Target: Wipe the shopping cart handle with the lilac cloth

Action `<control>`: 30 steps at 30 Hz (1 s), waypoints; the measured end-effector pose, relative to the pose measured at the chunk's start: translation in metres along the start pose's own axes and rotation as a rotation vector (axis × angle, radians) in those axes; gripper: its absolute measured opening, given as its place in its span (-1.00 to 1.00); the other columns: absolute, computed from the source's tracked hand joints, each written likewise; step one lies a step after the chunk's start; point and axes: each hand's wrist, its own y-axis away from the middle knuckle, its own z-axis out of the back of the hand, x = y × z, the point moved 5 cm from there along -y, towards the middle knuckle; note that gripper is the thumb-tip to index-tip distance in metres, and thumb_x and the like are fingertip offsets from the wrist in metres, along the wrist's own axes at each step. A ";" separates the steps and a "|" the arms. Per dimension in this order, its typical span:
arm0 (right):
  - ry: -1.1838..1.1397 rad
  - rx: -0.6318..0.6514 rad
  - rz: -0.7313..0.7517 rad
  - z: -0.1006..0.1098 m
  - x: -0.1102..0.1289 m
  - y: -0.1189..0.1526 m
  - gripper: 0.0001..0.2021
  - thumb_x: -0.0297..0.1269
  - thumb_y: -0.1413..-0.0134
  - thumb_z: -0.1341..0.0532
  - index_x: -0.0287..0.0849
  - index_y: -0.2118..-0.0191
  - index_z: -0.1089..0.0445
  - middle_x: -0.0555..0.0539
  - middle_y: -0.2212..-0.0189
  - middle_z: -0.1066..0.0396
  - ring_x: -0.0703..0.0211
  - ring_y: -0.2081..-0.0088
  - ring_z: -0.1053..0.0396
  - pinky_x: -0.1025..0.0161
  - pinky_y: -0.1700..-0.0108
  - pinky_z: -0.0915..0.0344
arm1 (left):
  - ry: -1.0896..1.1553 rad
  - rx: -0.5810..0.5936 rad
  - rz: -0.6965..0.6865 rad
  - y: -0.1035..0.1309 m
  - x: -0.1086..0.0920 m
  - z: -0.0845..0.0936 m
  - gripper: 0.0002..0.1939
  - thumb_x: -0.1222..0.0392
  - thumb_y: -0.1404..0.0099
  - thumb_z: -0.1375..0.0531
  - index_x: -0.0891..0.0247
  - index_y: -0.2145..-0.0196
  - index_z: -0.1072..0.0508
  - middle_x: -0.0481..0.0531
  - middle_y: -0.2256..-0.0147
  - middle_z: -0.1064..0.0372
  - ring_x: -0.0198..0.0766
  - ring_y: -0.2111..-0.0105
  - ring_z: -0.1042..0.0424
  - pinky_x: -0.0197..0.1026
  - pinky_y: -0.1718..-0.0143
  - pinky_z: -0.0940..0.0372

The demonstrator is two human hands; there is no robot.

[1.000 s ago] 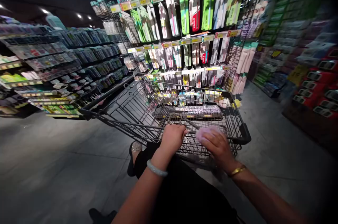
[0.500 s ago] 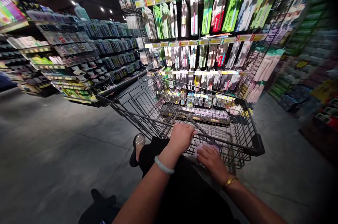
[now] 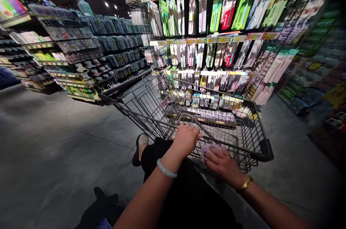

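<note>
A dark wire shopping cart (image 3: pixel 251 128) stands sideways before me, and the part of its basket I can see into holds nothing I can make out. My left hand (image 3: pixel 186 138) is closed around the near top rail of the basket. Lower and to the right, my right hand (image 3: pixel 221 160) presses a light purple cloth (image 3: pixel 207 149) against the wire mesh of the near side. The fingers curl over the cloth, and most of it is hidden beneath them.
Behind the cart rises a display rack (image 3: pixel 205 40) hung with several packaged brushes. Stocked shelves (image 3: pixel 70 47) line the left side, and more goods (image 3: pixel 310 59) hang in shadow on the right. A shoe (image 3: pixel 141 146) rests on the grey floor (image 3: pixel 67 142) beside the cart.
My right hand has shifted slightly right and up along the mesh with the purple cloth. My left hand stays on the rail. The view has tilted a little.
</note>
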 end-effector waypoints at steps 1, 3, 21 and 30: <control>0.010 -0.040 -0.029 0.010 -0.003 0.000 -0.87 -0.36 -0.25 -0.22 -0.02 0.17 -0.50 0.01 0.07 -0.53 0.10 -0.14 -0.29 -0.02 -0.26 -0.08 | 0.004 -0.005 -0.002 0.000 -0.001 0.000 -0.67 -0.04 -0.48 -0.04 0.20 0.33 -0.39 -0.02 0.34 -0.46 -0.17 0.25 -0.38 -0.06 0.21 -0.05; 0.027 -0.081 -0.043 0.017 -0.008 0.005 -0.84 -0.39 -0.25 -0.21 -0.01 0.15 -0.50 0.02 0.07 -0.53 0.11 -0.14 -0.29 -0.03 -0.29 -0.04 | 0.009 -0.013 0.004 0.000 -0.001 -0.001 -0.64 -0.11 -0.46 -0.05 0.20 0.33 -0.40 -0.02 0.34 -0.46 -0.16 0.24 -0.37 -0.06 0.20 -0.06; 0.032 0.027 -0.208 0.023 -0.016 0.053 -0.77 -0.42 -0.29 -0.09 -0.04 0.25 -0.49 0.02 0.18 -0.56 0.13 0.00 -0.38 0.04 -0.19 -0.14 | 0.072 -0.043 -0.083 -0.011 -0.079 -0.019 -0.64 -0.01 -0.41 -0.14 0.20 -0.07 -0.36 0.08 0.13 -0.42 -0.08 0.06 -0.31 0.02 -0.09 -0.11; 0.175 -0.123 -0.491 0.101 -0.058 0.045 -0.74 -0.40 -0.15 -0.17 -0.03 0.06 -0.45 -0.07 0.00 -0.48 -0.12 -0.11 -0.31 -0.18 -0.18 -0.18 | 0.077 -0.022 -0.034 -0.008 -0.078 -0.026 -0.83 0.04 -0.42 -0.12 0.15 0.15 -0.39 0.00 0.24 -0.37 -0.12 0.19 -0.28 -0.03 0.08 -0.16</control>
